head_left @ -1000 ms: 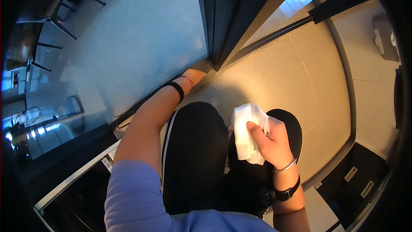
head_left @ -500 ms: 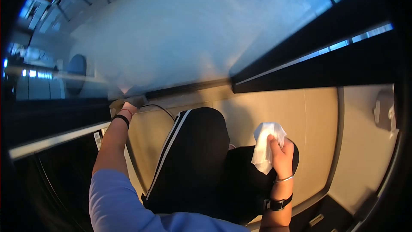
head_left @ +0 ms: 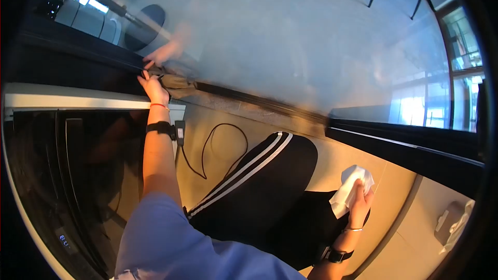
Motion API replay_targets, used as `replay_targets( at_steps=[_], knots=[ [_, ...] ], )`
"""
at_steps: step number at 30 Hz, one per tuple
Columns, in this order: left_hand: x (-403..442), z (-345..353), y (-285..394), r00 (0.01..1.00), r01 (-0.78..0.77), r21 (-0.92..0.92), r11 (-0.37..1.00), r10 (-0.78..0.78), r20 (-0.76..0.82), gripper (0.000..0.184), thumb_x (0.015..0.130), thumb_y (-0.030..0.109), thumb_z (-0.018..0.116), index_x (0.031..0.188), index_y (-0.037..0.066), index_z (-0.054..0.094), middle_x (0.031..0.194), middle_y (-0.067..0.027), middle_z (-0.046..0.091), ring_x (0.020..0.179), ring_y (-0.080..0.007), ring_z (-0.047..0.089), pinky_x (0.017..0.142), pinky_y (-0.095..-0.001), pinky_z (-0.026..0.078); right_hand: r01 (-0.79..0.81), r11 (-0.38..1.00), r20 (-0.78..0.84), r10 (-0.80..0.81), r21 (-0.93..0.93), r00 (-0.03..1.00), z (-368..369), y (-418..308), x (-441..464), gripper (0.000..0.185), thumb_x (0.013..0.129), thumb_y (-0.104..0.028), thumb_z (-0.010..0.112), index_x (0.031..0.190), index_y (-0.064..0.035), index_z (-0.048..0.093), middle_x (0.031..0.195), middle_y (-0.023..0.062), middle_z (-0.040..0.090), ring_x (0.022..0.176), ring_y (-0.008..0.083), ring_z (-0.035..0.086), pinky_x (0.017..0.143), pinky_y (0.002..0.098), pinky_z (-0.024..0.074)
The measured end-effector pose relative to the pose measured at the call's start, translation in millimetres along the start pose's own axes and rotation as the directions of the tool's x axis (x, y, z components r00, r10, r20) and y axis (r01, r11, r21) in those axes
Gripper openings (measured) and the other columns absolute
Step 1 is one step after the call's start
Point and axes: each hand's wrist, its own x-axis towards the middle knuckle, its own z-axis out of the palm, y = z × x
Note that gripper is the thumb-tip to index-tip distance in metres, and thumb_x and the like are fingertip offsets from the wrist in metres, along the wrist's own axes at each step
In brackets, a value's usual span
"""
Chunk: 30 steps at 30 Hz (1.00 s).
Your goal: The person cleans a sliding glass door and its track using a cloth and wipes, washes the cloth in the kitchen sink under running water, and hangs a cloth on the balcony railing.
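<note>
Right hand [head_left: 360, 203] is pinching a white cloth [head_left: 342, 199], partly hiding it, near the knee [head_left: 320, 203]; left hand [head_left: 154, 89] is meeting the dark frame [head_left: 78, 59] beside something brownish [head_left: 179, 84] — its grip cannot be told.

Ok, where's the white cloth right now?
In the head view, the white cloth is at lower right, held in the right hand by the right knee.
</note>
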Motion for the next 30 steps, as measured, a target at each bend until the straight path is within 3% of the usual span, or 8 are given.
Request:
replay_targets(
  at_steps=[1, 4, 6, 8, 11, 19, 27, 30],
  knots=[
    [-2, 9, 10, 0.998, 0.049, -0.086, 0.995, -0.046, 0.031, 0.062, 0.075, -0.011, 0.04, 0.133, 0.001, 0.021, 0.126, -0.0108, 0.041, 0.114, -0.0234, 0.044, 0.098, -0.0382, 0.035, 0.042, 0.999, -0.001, -0.042, -0.027, 0.999, 0, -5, 1, 0.023, 0.088, -0.021, 0.055, 0.085, 0.002, 0.06, 0.07, -0.0023, 0.055, 0.063, 0.0047, 0.047, 0.055, 0.0202, 0.036],
    [9, 6, -21, 0.997, -0.031, -0.207, 0.978, 0.016, -0.073, 0.045, 0.075, -0.011, 0.043, 0.118, 0.003, 0.039, 0.107, -0.0057, 0.051, 0.098, -0.02, 0.051, 0.091, -0.0379, 0.04, 0.117, 0.992, 0.001, -0.117, 0.048, 0.993, 4, 2, 13, 0.023, 0.088, -0.02, 0.055, 0.085, 0.0023, 0.06, 0.071, -0.0023, 0.055, 0.064, 0.0047, 0.047, 0.056, 0.0206, 0.0361],
    [33, -17, -71, 0.954, 0.299, -0.287, 0.91, -0.286, 0.085, 0.025, 0.079, -0.003, 0.04, 0.095, 0.008, 0.055, 0.095, -0.0044, 0.056, 0.09, -0.0209, 0.054, 0.083, -0.0375, 0.044, 0.083, 0.992, -0.007, -0.082, 0.095, 0.997, 0, 7, 11, 0.023, 0.088, -0.02, 0.055, 0.085, 0.0025, 0.06, 0.071, -0.0022, 0.055, 0.064, 0.0048, 0.047, 0.056, 0.0208, 0.0363],
    [47, -24, -103, 0.883, 0.468, -0.232, 0.852, -0.454, 0.114, 0.023, 0.081, 0.005, 0.039, 0.096, 0.008, 0.057, 0.096, -0.0066, 0.058, 0.093, -0.0244, 0.055, 0.083, -0.0381, 0.045, 0.058, 0.996, 0.007, -0.059, 0.064, 0.998, 3, -2, 14, 0.023, 0.088, -0.019, 0.054, 0.086, 0.0025, 0.06, 0.072, -0.0018, 0.055, 0.065, 0.0054, 0.047, 0.057, 0.0207, 0.0364],
    [32, -13, -98, 0.891, 0.453, -0.053, 0.89, -0.453, 0.021, 0.022, 0.08, 0.008, 0.041, 0.093, 0.004, 0.058, 0.097, -0.0099, 0.06, 0.091, -0.0273, 0.058, 0.079, -0.0397, 0.047, 0.058, 0.998, 0.037, -0.059, 0.022, 0.998, -1, -3, 13, 0.023, 0.088, -0.02, 0.055, 0.086, 0.0025, 0.06, 0.072, -0.0018, 0.055, 0.065, 0.0054, 0.047, 0.057, 0.0207, 0.0364],
    [51, -22, -168, 0.849, 0.517, 0.123, 0.847, -0.526, 0.052, 0.024, 0.078, 0.007, 0.041, 0.091, -0.002, 0.059, 0.092, -0.0126, 0.061, 0.083, -0.0286, 0.061, 0.073, -0.0409, 0.05, 0.014, 0.999, -0.066, -0.011, 0.036, 0.998, 2, -3, 0, 0.023, 0.088, -0.02, 0.054, 0.084, 0.0021, 0.059, 0.07, -0.0026, 0.054, 0.062, 0.0046, 0.046, 0.054, 0.0203, 0.0353],
    [25, -39, -221, 0.742, 0.637, 0.178, 0.75, -0.659, 0.124, 0.021, 0.074, 0.004, 0.046, 0.093, 0.004, 0.056, 0.092, -0.0108, 0.059, 0.087, -0.0259, 0.057, 0.081, -0.038, 0.047, -0.003, 1.0, -0.048, 0.003, -0.001, 0.999, -6, 0, -7, 0.022, 0.088, -0.02, 0.055, 0.085, 0.0021, 0.059, 0.07, -0.0027, 0.054, 0.062, 0.0045, 0.046, 0.055, 0.0203, 0.0357],
    [-17, -20, -228, 0.663, 0.72, 0.076, 0.69, -0.717, 0.215, 0.025, 0.07, 0.003, 0.046, 0.094, 0.004, 0.054, 0.091, -0.0123, 0.058, 0.083, -0.0289, 0.058, 0.08, -0.0435, 0.047, 0.006, 0.999, -0.001, -0.006, 0.048, 1.0, -4, -3, -7, 0.021, 0.088, -0.017, 0.054, 0.088, 0.0036, 0.059, 0.074, -0.0004, 0.058, 0.066, 0.0058, 0.05, 0.059, 0.0207, 0.0389]
  ],
)
